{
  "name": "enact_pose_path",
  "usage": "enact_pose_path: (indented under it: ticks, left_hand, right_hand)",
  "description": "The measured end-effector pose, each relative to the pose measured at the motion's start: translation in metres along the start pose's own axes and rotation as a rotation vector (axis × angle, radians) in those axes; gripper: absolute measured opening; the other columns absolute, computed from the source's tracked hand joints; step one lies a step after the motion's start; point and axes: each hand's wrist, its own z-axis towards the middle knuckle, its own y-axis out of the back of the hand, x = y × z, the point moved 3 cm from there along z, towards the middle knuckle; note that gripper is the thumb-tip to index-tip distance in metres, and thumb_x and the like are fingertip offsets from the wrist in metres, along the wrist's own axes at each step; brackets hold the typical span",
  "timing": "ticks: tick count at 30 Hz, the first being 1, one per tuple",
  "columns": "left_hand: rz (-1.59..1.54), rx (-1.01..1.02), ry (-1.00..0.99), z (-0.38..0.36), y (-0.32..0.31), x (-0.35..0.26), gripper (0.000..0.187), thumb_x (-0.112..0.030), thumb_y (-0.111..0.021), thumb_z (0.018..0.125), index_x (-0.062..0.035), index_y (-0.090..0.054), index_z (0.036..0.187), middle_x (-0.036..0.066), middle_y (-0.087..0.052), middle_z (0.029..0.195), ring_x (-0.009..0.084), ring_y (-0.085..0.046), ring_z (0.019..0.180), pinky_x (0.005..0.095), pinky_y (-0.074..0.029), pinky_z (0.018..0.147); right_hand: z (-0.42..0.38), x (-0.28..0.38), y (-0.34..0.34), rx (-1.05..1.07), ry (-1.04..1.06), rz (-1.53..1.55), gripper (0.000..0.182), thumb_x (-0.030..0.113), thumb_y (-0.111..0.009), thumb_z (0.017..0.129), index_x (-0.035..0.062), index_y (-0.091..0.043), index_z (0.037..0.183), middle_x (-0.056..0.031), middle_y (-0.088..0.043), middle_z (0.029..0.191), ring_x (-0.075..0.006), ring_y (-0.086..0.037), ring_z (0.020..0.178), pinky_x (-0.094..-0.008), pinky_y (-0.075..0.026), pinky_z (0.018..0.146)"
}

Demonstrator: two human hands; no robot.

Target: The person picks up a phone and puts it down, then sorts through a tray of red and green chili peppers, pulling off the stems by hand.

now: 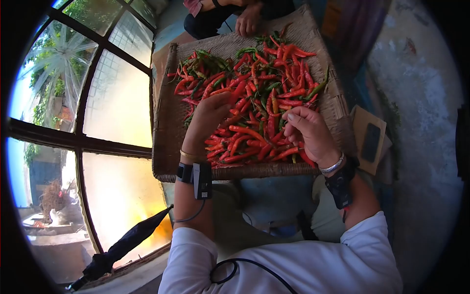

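A shallow woven tray (pixel 164 147) holds a wide heap of red chili peppers (pixel 249 142), with some green ones mixed in. My left hand (pixel 211 113) is over the left part of the heap, its fingers closed around a red pepper (pixel 238 91) that points up and to the right. My right hand (pixel 311 130) is above the right part of the heap, thumb and forefinger pinched together and the other fingers curled. Whatever lies between those fingertips, if anything, is too small to make out.
Another person's hand (pixel 247 20) rests at the tray's far edge. A dark phone (pixel 371 142) lies on cardboard (pixel 361 159) to the right. Windows (pixel 117 98) line the left side, with a folded black umbrella (pixel 122 245) below them.
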Motion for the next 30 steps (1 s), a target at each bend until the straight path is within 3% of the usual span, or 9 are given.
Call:
enact_pose_path:
  ticks: [3,5,9,13,16,19,25,27,30]
  left_hand:
    - [-0.049,-0.136,-0.037,0.016,-0.004,-0.005,0.037,-0.005,-0.048,0.083,0.002,-0.042,0.119,0.002,-0.058,0.082,0.0031,-0.051,0.061,0.0154,-0.039,0.049]
    - [-0.233,-0.137,-0.025,0.026,-0.004,0.003,0.041,-0.007,-0.052,0.081,0.0036,-0.041,0.118,0.008,-0.055,0.1,0.0133,-0.056,0.08,0.0223,-0.046,0.067]
    - [0.52,-0.452,-0.481,0.03,-0.008,0.0,0.043,-0.011,-0.056,0.079,0.0025,-0.042,0.117,0.019,-0.04,0.123,0.0285,-0.042,0.11,0.0338,-0.039,0.087]
    - [0.524,0.181,-0.472,0.002,-0.067,-0.019,0.034,-0.011,-0.059,0.073,-0.0021,-0.053,0.105,0.017,-0.056,0.097,0.0299,-0.054,0.09,0.0342,-0.044,0.076]
    - [0.561,0.451,-0.3,-0.008,-0.095,-0.005,0.028,-0.012,-0.058,0.073,-0.0035,-0.056,0.1,0.016,-0.059,0.079,0.03,-0.058,0.075,0.0353,-0.045,0.067]
    - [0.731,0.454,-0.387,-0.009,-0.107,0.002,0.029,-0.009,-0.059,0.072,-0.0022,-0.056,0.099,0.015,-0.06,0.081,0.0271,-0.058,0.076,0.0327,-0.045,0.067]
    - [0.639,0.476,-0.367,-0.017,-0.108,-0.001,0.032,-0.007,-0.058,0.07,-0.0027,-0.055,0.102,0.016,-0.059,0.081,0.0272,-0.057,0.073,0.032,-0.044,0.067]
    - [0.613,0.516,-0.315,-0.022,-0.11,-0.003,0.033,-0.007,-0.056,0.075,-0.0017,-0.053,0.107,0.013,-0.06,0.087,0.0235,-0.058,0.073,0.0305,-0.045,0.068]
    - [-0.33,0.328,-0.028,-0.026,-0.106,0.0,0.031,-0.015,-0.05,0.084,-0.0019,-0.049,0.112,0.005,-0.056,0.104,0.0168,-0.054,0.088,0.0302,-0.042,0.081]
  right_hand:
    - [0.002,0.006,0.008,-0.029,0.011,0.042,0.016,0.02,-0.05,0.084,0.0045,-0.054,0.088,0.0003,-0.054,0.062,-0.0042,-0.048,0.05,-0.0159,-0.039,0.045]
    - [0.004,0.007,0.016,-0.056,0.049,0.06,0.016,0.02,-0.05,0.084,0.0047,-0.054,0.088,0.0002,-0.054,0.062,-0.004,-0.048,0.05,-0.0156,-0.039,0.045]
    - [0.006,0.015,0.025,-0.088,0.045,0.075,0.016,0.02,-0.05,0.084,0.0047,-0.054,0.088,0.0,-0.054,0.062,-0.0036,-0.049,0.051,-0.0153,-0.039,0.045]
    - [0.012,0.016,0.029,-0.056,0.103,-0.401,0.016,0.019,-0.053,0.08,0.003,-0.056,0.079,-0.0031,-0.057,0.064,-0.012,-0.055,0.056,-0.024,-0.044,0.051]
    - [0.007,0.014,0.024,0.036,0.284,-1.224,0.018,0.02,-0.06,0.071,0.0027,-0.059,0.075,-0.0134,-0.059,0.074,-0.0283,-0.058,0.07,-0.0375,-0.046,0.064]
    - [0.004,-0.005,0.027,0.091,0.294,-1.637,0.025,0.024,-0.063,0.07,0.0019,-0.057,0.078,-0.0123,-0.058,0.072,-0.0295,-0.057,0.07,-0.038,-0.045,0.065]
    - [0.006,-0.013,0.023,0.165,0.182,-1.682,0.02,0.023,-0.063,0.068,0.0035,-0.06,0.073,-0.014,-0.06,0.075,-0.029,-0.059,0.076,-0.0381,-0.046,0.066]
    - [0.011,-0.009,0.021,-0.029,0.411,-1.476,0.021,0.022,-0.062,0.07,0.0025,-0.06,0.077,-0.0147,-0.06,0.076,-0.0298,-0.059,0.075,-0.0372,-0.046,0.066]
    - [0.018,-0.004,0.017,0.011,0.219,-0.93,0.022,0.02,-0.06,0.073,0.0009,-0.06,0.084,-0.0133,-0.061,0.077,-0.0246,-0.06,0.072,-0.0331,-0.046,0.063]
